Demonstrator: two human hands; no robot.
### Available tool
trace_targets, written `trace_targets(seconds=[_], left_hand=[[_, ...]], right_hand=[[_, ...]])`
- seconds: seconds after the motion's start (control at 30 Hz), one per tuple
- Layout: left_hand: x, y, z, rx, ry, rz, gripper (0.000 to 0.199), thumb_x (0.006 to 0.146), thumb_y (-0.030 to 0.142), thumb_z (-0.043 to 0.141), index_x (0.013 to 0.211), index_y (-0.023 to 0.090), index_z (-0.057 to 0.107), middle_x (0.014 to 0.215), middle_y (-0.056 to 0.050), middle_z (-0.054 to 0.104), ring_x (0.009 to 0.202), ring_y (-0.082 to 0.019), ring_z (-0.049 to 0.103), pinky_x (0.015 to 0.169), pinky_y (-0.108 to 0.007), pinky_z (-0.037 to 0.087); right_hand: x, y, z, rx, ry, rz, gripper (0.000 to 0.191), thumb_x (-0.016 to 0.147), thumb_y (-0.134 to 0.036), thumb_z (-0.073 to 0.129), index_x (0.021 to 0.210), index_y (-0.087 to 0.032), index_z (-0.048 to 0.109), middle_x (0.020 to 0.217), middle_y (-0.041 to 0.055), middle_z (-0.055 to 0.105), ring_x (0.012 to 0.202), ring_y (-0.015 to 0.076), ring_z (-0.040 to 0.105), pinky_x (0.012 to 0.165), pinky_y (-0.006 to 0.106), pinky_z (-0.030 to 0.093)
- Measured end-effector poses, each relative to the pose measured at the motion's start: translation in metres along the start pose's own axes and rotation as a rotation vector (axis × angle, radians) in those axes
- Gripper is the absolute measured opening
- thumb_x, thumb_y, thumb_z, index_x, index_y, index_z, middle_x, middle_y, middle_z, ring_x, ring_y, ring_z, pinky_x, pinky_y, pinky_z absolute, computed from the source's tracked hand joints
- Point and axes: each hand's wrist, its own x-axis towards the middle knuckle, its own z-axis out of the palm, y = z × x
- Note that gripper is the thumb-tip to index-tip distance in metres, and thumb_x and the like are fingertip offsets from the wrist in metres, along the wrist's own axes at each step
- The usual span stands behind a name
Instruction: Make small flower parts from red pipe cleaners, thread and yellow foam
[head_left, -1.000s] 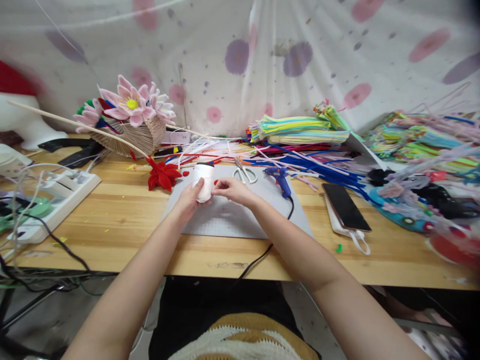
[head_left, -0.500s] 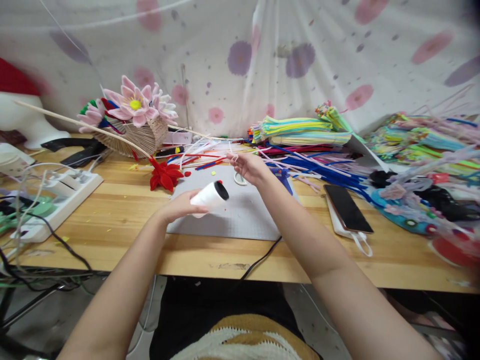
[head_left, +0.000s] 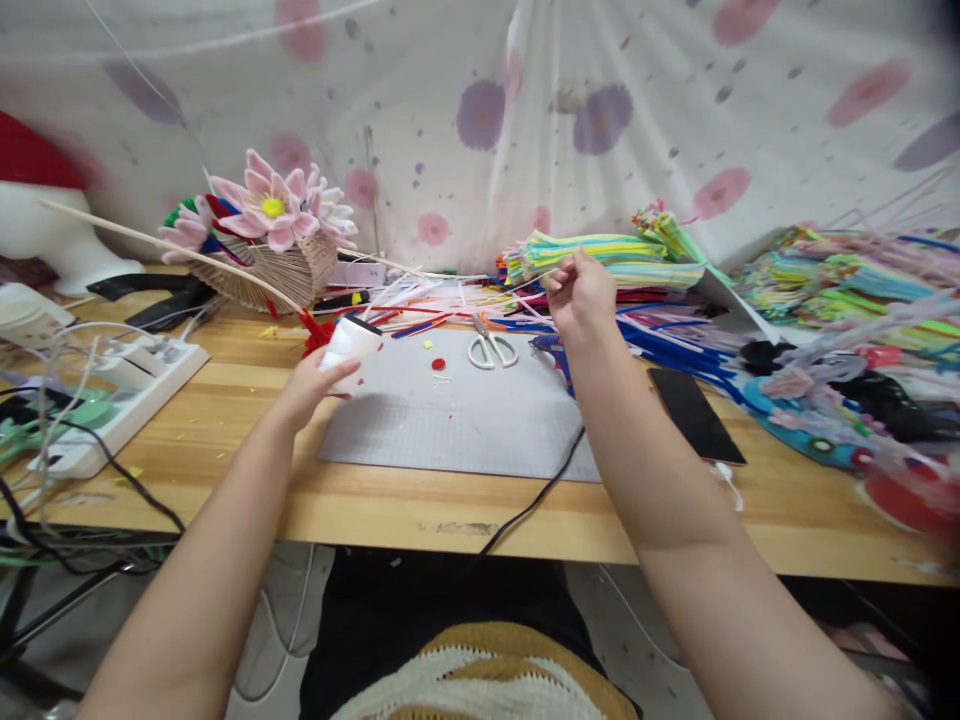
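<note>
A white cylinder with a black end [head_left: 351,343] is held in my left hand [head_left: 309,388], over the left edge of the grey mat [head_left: 450,440]. My right hand [head_left: 581,292] is raised beyond the mat's right part, its fingers pinched on a thin stick that points left. Between my hands, scissors with pale handles [head_left: 492,350] and a small red disc [head_left: 438,365] lie on the mat. Just left of my right wrist is a blue glue gun [head_left: 553,357], partly hidden. A red fuzzy flower [head_left: 315,332] shows behind the white cylinder.
Pink fuzzy flowers [head_left: 274,207] stand at the back left, with a power strip [head_left: 120,410] in front. Bundles of pipe cleaners [head_left: 615,258] line the back. A phone [head_left: 697,415] lies on the right. A black cable [head_left: 536,503] crosses the front edge.
My left hand has moved left with the white cylinder, now tilted more upright. My right hand has moved right and up, a thin stick in its fingers, uncovering the scissors.
</note>
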Motion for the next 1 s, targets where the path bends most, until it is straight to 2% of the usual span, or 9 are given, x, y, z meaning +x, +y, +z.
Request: trace_targets(seconds=[0.1, 0.23, 0.3, 0.4, 0.53, 0.73, 0.8, 0.9, 1.0], left_hand=[[-0.001, -0.002, -0.012, -0.207, -0.083, 0.004, 0.047, 0.060, 0.040, 0.066, 0.098, 0.014, 0.060, 0.086, -0.009, 0.065, 0.064, -0.016, 0.059, 0.043, -0.020, 0.042], [-0.003, 0.001, -0.013, -0.255, -0.212, -0.002, 0.046, 0.063, 0.041, 0.062, 0.099, 0.012, 0.060, 0.087, -0.011, 0.065, 0.063, -0.016, 0.059, 0.040, -0.019, 0.040], [-0.004, 0.006, -0.008, -0.289, -0.276, -0.010, 0.050, 0.065, 0.044, 0.058, 0.104, 0.012, 0.058, 0.088, -0.013, 0.065, 0.063, -0.016, 0.059, 0.039, -0.019, 0.039], [-0.003, 0.014, 0.006, -0.301, -0.354, -0.021, 0.054, 0.065, 0.046, 0.056, 0.107, 0.011, 0.056, 0.084, -0.013, 0.064, 0.060, -0.017, 0.058, 0.037, -0.021, 0.039], [0.001, 0.020, 0.022, -0.278, -0.445, 0.019, 0.052, 0.063, 0.046, 0.059, 0.102, 0.011, 0.057, 0.081, -0.013, 0.064, 0.058, -0.018, 0.059, 0.037, -0.021, 0.039], [0.002, 0.024, 0.020, -0.245, -0.506, 0.038, 0.051, 0.065, 0.047, 0.058, 0.101, 0.011, 0.059, 0.081, -0.014, 0.065, 0.058, -0.018, 0.059, 0.037, -0.022, 0.038], [0.002, 0.024, 0.018, -0.234, -0.500, 0.035, 0.052, 0.064, 0.048, 0.058, 0.100, 0.011, 0.058, 0.081, -0.014, 0.065, 0.058, -0.018, 0.059, 0.037, -0.021, 0.037], [0.003, 0.019, 0.018, -0.230, -0.473, 0.026, 0.052, 0.063, 0.048, 0.060, 0.100, 0.012, 0.057, 0.082, -0.013, 0.065, 0.058, -0.017, 0.059, 0.037, -0.020, 0.037], [0.004, 0.013, 0.022, -0.253, -0.444, 0.018, 0.049, 0.065, 0.048, 0.060, 0.099, 0.012, 0.056, 0.083, -0.012, 0.065, 0.058, -0.016, 0.059, 0.037, -0.019, 0.036]], right_hand=[[-0.014, 0.018, -0.007, -0.324, -0.081, -0.033, 0.027, 0.078, -0.043, 0.054, 0.068, -0.020, 0.043, 0.050, -0.0076, 0.042, 0.043, 0.0047, 0.041, 0.041, 0.015, 0.033], [-0.037, 0.035, -0.020, -0.946, -0.720, 0.323, 0.026, 0.052, -0.026, 0.077, 0.062, -0.017, 0.056, 0.050, -0.0023, 0.053, 0.048, 0.0096, 0.049, 0.046, 0.021, 0.038], [-0.046, 0.036, -0.022, -1.126, -0.898, 0.390, 0.036, 0.039, -0.020, 0.082, 0.069, -0.017, 0.062, 0.061, 0.0021, 0.061, 0.057, 0.0149, 0.056, 0.053, 0.026, 0.043], [-0.059, 0.032, -0.011, -1.251, -0.863, 0.104, 0.055, 0.043, -0.025, 0.081, 0.095, -0.022, 0.064, 0.097, 0.0075, 0.065, 0.088, 0.0234, 0.060, 0.075, 0.033, 0.046], [-0.076, 0.019, 0.018, -1.345, -0.846, -0.218, 0.061, 0.053, -0.028, 0.078, 0.110, -0.022, 0.059, 0.124, 0.0100, 0.053, 0.117, 0.0303, 0.043, 0.095, 0.042, 0.037], [-0.079, 0.008, 0.027, -1.661, -0.693, 0.026, 0.021, 0.067, -0.031, 0.067, 0.081, -0.016, 0.066, 0.082, 0.0148, 0.065, 0.090, 0.0314, 0.059, 0.075, 0.042, 0.044], [-0.075, 0.012, 0.019, -1.618, -0.652, -0.056, 0.025, 0.070, -0.026, 0.062, 0.093, -0.016, 0.064, 0.091, 0.0160, 0.065, 0.092, 0.0315, 0.058, 0.075, 0.041, 0.044], [-0.070, 0.025, 0.007, -1.468, -0.774, -0.206, 0.059, 0.063, -0.011, 0.064, 0.120, -0.018, 0.051, 0.117, 0.0148, 0.057, 0.107, 0.0288, 0.053, 0.082, 0.036, 0.043], [-0.065, 0.040, -0.001, -1.443, -0.707, -0.119, 0.059, 0.067, -0.010, 0.059, 0.124, -0.020, 0.048, 0.114, 0.0124, 0.060, 0.105, 0.0263, 0.055, 0.084, 0.035, 0.043]])
